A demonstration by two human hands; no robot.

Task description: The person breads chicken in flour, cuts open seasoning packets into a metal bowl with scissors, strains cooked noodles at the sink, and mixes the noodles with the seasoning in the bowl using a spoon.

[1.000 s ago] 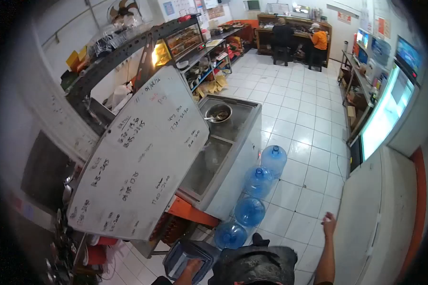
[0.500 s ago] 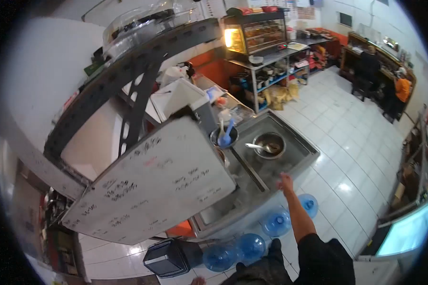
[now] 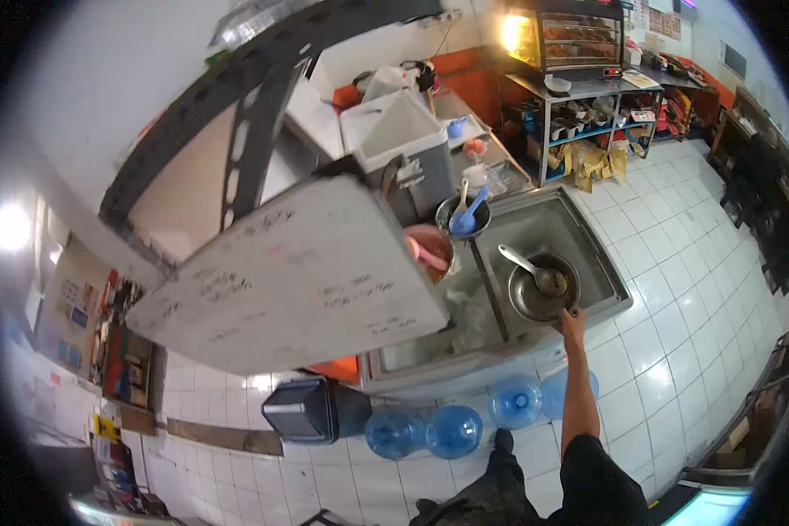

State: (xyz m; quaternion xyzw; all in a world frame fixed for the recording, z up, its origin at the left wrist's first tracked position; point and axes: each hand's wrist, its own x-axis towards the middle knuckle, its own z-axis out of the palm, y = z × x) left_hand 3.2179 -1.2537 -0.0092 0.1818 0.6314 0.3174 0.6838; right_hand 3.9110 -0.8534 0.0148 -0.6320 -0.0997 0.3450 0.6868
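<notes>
My right hand (image 3: 572, 324) is closed on the near rim of a round metal bowl (image 3: 529, 302). The bowl rests on the grey metal top of a counter-like unit (image 3: 593, 238), at its right side. A ladle with a pale handle (image 3: 519, 258) leans inside it, its head over a little dark content at the bottom. To the left stands a dark bowl (image 3: 480, 230) with a blue spoon (image 3: 472, 213) and a pale spoon in it. Beside that, a reddish bowl (image 3: 444, 250) holds a pink utensil, partly hidden by the whiteboard. My left hand is out of view.
A whiteboard (image 3: 298, 289) with handwriting juts over the unit's left part. Several blue water bottles (image 3: 454, 431) and a dark bin (image 3: 311, 410) stand along its front on the tiled floor. A lit display case (image 3: 579, 42) sits on a shelved table behind.
My right hand has reached forward and taken hold of the bowl's rim. The bowl sits nearer the unit's front, its ladle turned. My left hand has left the view, and the camera has shifted.
</notes>
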